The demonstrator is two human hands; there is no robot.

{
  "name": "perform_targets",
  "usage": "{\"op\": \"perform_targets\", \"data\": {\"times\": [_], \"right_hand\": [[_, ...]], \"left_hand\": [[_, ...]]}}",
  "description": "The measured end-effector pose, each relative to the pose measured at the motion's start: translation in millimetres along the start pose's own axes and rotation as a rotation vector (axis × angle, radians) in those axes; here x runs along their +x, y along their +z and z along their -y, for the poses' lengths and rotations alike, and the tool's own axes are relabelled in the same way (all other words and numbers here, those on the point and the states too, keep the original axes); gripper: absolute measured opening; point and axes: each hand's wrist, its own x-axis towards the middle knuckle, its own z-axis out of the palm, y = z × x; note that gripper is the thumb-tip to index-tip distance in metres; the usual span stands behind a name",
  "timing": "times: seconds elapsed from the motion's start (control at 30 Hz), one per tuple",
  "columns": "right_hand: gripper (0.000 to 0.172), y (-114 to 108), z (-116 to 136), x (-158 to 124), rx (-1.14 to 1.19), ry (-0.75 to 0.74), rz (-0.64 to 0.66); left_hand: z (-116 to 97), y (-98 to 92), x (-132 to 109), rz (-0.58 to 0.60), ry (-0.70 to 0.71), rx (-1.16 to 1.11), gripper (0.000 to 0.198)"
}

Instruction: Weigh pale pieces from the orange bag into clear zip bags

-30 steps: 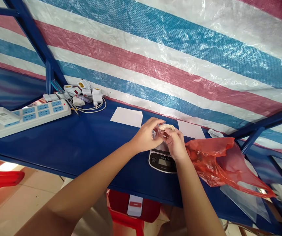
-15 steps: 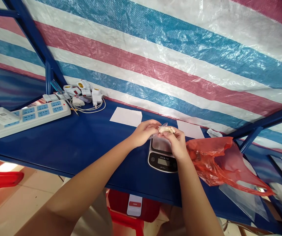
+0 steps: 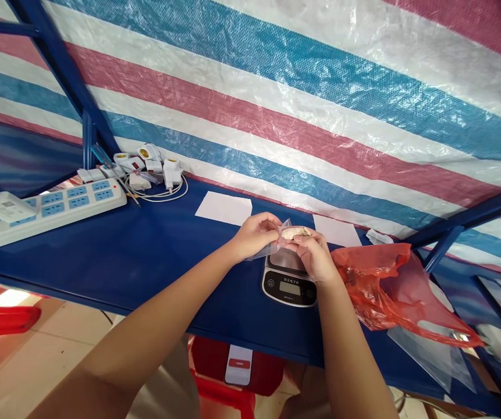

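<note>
My left hand (image 3: pixel 256 235) is closed on a small clear plastic bag (image 3: pixel 285 224), whose film hangs below the fingers. Between the fingers of my right hand (image 3: pixel 317 256) is a pale, oblong, dark-speckled piece (image 3: pixel 294 233); its kind I cannot make out. Its left end meets the bag's film, and how far it lies inside the bag is unclear. Both hands are held above a black and silver digital kitchen scale (image 3: pixel 290 288). The scale's plate is partly hidden by my hands, and its display is too faint to read.
A red plastic bag (image 3: pixel 376 279) lies right of the scale, with clear bags (image 3: pixel 433 355) below it. White paper sheets (image 3: pixel 224 208) lie behind. At left are a power strip (image 3: pixel 80 203) and lamp sockets (image 3: pixel 149 160). A phone (image 3: pixel 238 365) rests on a red stool.
The clear bag's film now spreads wider beside the pale piece and hangs lower under my left hand. The piece has tilted slightly, its left end at the film. The scale has not moved.
</note>
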Motion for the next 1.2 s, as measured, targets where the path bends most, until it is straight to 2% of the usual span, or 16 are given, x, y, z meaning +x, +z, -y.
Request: {"op": "perform_targets", "data": {"times": [0.13, 0.2, 0.37, 0.5, 0.67, 0.83, 1.03, 1.2], "right_hand": [[0.019, -1.3, -3.5, -0.5, -0.321, -0.124, -0.113], [0.023, 0.1, -4.7, -1.3, -0.52, -0.188, -0.157], [0.026, 3.9, -1.9, -4.1, -0.977, -0.389, -0.161], [0.03, 5.2, 3.3, -6.2, -1.136, -0.519, -0.151], [0.03, 9.6, 4.6, -8.7, -1.039, -0.529, -0.175], [0.032, 13.9, 0.6, -7.8, -0.742, -0.371, -0.27], [0.038, 15.2, 5.3, -5.6, -0.434, -0.175, -0.223], [0.041, 14.6, 0.4, -3.9, -0.215, -0.096, -0.225]], "left_hand": [[3.2, -1.5, -2.2, -0.126, 0.309, 0.16, 0.019], [4.3, -0.4, -5.0, -0.14, 0.431, 0.247, 0.021], [3.0, 4.5, -10.5, -0.101, 0.545, 0.397, 0.015], [-1.2, 6.1, -11.7, -0.125, 0.564, 0.314, 0.016], [-5.0, 7.5, -12.7, -0.116, 0.45, 0.127, 0.022], [-5.3, 9.0, -10.7, -0.09, 0.344, -0.011, 0.024], [-4.3, 10.6, -11.7, -0.06, 0.302, 0.019, 0.021], [-1.7, 13.4, -11.0, -0.061, 0.314, 0.035, 0.02]]}}
